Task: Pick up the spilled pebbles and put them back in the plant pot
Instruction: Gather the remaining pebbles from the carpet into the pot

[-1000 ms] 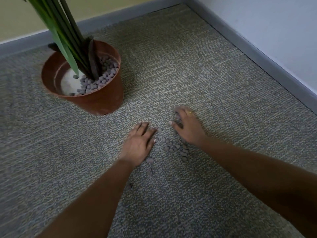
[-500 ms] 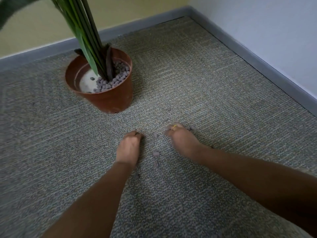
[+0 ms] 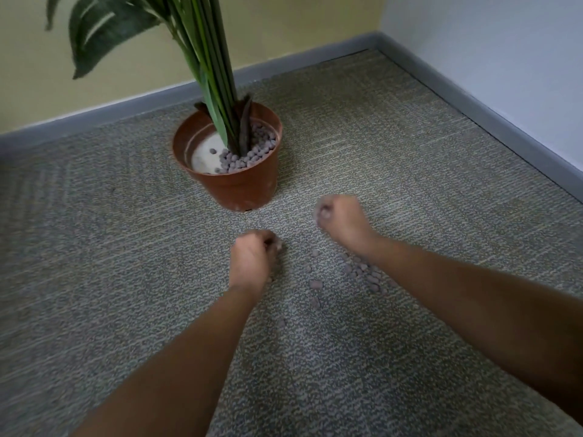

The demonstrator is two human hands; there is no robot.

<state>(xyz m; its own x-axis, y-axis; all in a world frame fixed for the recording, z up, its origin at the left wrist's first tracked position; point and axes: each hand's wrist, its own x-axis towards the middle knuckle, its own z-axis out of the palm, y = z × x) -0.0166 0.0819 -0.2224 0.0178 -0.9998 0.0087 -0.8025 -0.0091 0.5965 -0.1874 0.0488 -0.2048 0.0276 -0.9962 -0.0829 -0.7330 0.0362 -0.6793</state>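
A terracotta plant pot [image 3: 239, 187] stands on the carpet, with green stems rising from it and grey pebbles [image 3: 252, 152] heaped on its right side over a white base. Several spilled pebbles [image 3: 362, 272] lie on the carpet below my right forearm, and a few more are scattered between my arms. My left hand [image 3: 252, 260] is closed in a fist just above the carpet, pebbles showing at its fingertips. My right hand [image 3: 340, 219] is raised and curled shut on pebbles, to the right of the pot's base.
Grey-green carpet [image 3: 126, 279] covers the floor. A grey skirting board [image 3: 473, 105] runs along a yellow wall behind the pot and a pale wall on the right, meeting in a corner. A large leaf [image 3: 104, 29] hangs at upper left.
Both hands went from flat on the pebbles to closed fists and have lifted toward the pot. Fewer pebbles lie between them. The view has tilted up.
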